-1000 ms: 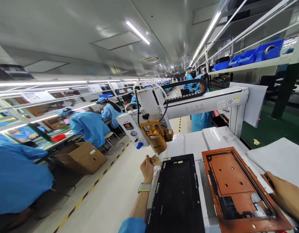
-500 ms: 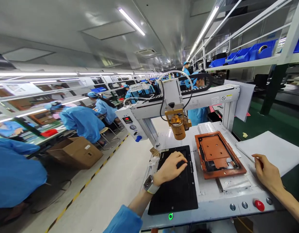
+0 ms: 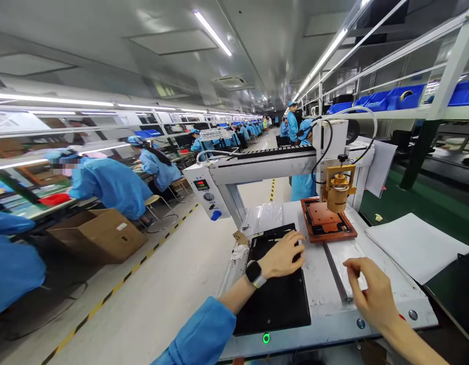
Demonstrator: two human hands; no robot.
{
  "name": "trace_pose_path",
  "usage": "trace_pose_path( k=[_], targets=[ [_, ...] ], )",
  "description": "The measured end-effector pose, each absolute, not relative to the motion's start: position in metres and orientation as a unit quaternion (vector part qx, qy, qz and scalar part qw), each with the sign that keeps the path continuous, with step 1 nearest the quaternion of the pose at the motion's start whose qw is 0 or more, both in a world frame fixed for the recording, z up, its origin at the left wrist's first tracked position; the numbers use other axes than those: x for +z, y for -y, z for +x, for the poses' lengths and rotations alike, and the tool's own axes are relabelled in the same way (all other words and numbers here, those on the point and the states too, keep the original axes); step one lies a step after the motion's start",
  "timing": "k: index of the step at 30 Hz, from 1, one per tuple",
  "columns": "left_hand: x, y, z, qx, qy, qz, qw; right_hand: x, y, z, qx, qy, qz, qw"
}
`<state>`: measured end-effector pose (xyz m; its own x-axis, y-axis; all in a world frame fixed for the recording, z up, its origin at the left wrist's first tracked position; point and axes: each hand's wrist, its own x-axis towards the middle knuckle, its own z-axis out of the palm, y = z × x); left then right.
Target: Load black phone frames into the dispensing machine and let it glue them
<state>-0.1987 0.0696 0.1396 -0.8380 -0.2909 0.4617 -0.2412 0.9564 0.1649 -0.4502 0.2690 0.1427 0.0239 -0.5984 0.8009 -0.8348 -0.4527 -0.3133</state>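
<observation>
My left hand [image 3: 283, 254] is over the upper part of a flat black fixture plate [image 3: 274, 301], fingers bent and thumb apart, with nothing visible in it. Whether the fingertips touch the plate I cannot tell. My right hand [image 3: 373, 291] hovers above the front right of the white benchtop machine, fingers loosely curled and thumb apart, holding nothing I can see. Farther back, an orange-brown fixture [image 3: 316, 234] with a dark frame-like part in it lies under the machine's brass-coloured head [image 3: 337, 195].
The machine's gantry beam [image 3: 268, 170] spans the bed behind my hands. A control box [image 3: 207, 195] stands at its left. White sheets [image 3: 417, 246] lie to the right. Round buttons [image 3: 412, 315] line the front edge. Co-workers in blue and a cardboard box [image 3: 101, 235] are left.
The brass-coloured head has travelled right, and the orange-brown fixture has shifted back beneath it. My right hand has moved left, over the machine's front; my left hand has shifted slightly right.
</observation>
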Motion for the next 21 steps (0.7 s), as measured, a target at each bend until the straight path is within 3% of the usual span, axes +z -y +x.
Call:
trace_pose_path(
  k=[5,8,11,14,17,21],
  targets=[
    [0.219,-0.077,-0.147,-0.222,0.910,0.144,0.319,0.132,-0.263,-0.363,0.385,0.482,0.786,-0.033],
    [0.237,-0.098,-0.109,-0.259,0.883,0.184,0.345,0.112,-0.259,-0.317,0.290,0.489,0.821,-0.050],
    [0.229,-0.127,-0.077,-0.285,0.853,0.153,0.410,0.096,-0.258,-0.292,0.194,0.493,0.847,-0.028],
    [0.210,-0.147,-0.055,-0.294,0.785,0.146,0.526,0.093,-0.256,-0.284,0.133,0.504,0.851,-0.063],
    [0.195,-0.151,-0.045,-0.298,0.662,0.170,0.667,0.100,-0.246,-0.285,0.116,0.521,0.841,-0.088],
    [0.188,-0.147,-0.042,-0.302,0.601,0.182,0.718,0.110,-0.228,-0.289,0.109,0.523,0.834,-0.134]
  ],
)
